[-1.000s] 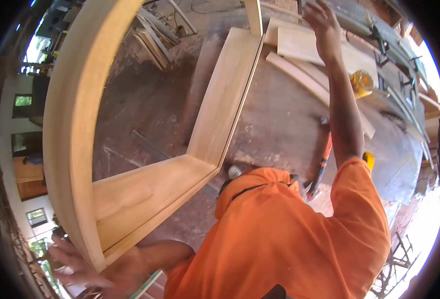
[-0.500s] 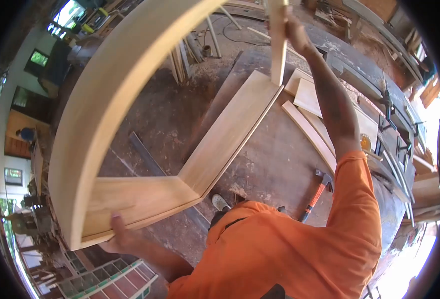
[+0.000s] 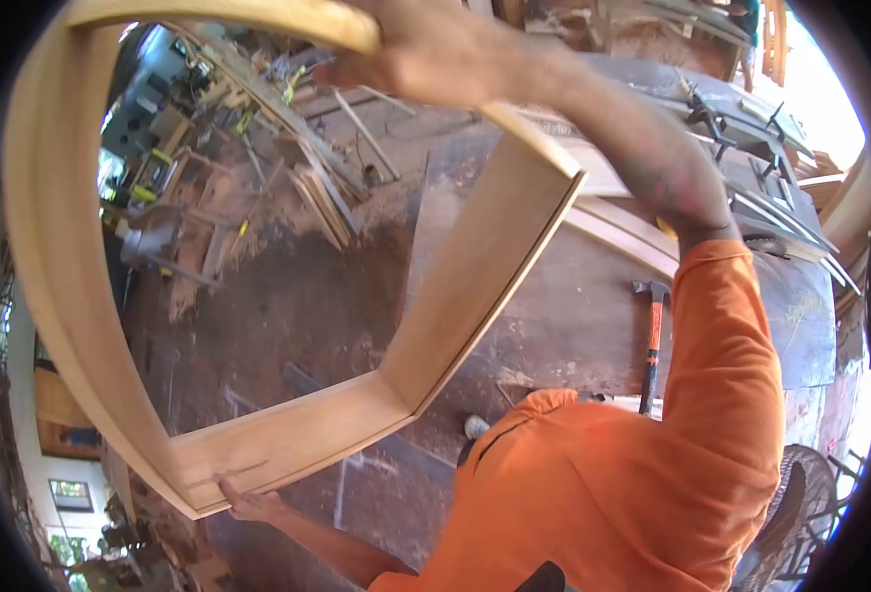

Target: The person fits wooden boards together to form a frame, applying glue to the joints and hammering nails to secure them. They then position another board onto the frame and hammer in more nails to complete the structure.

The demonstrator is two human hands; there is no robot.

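A large open wooden frame (image 3: 297,424) of pale, wide boards is held up in front of me, tilted, with a groove along its near edge. At its lower left corner my left hand (image 3: 250,503) grips the near board, thumb on the inner face and fingers underneath. My right hand (image 3: 411,54), smeared by motion, is closed over the far board of the frame near the top of the view. The forearm crosses above the frame's right corner, and most of these fingers are hidden.
A hammer (image 3: 654,340) with an orange and black handle lies on the worn worktable (image 3: 554,340) at right. Loose pale boards (image 3: 623,237) lie behind it. Clamps (image 3: 707,123) stand at the far right. Wood strips (image 3: 322,202) lean beyond the table.
The frame has turned and swung, its far side moving left. My right hand has travelled left and nearer along with it. My left hand has shifted slightly, still on the lower corner.
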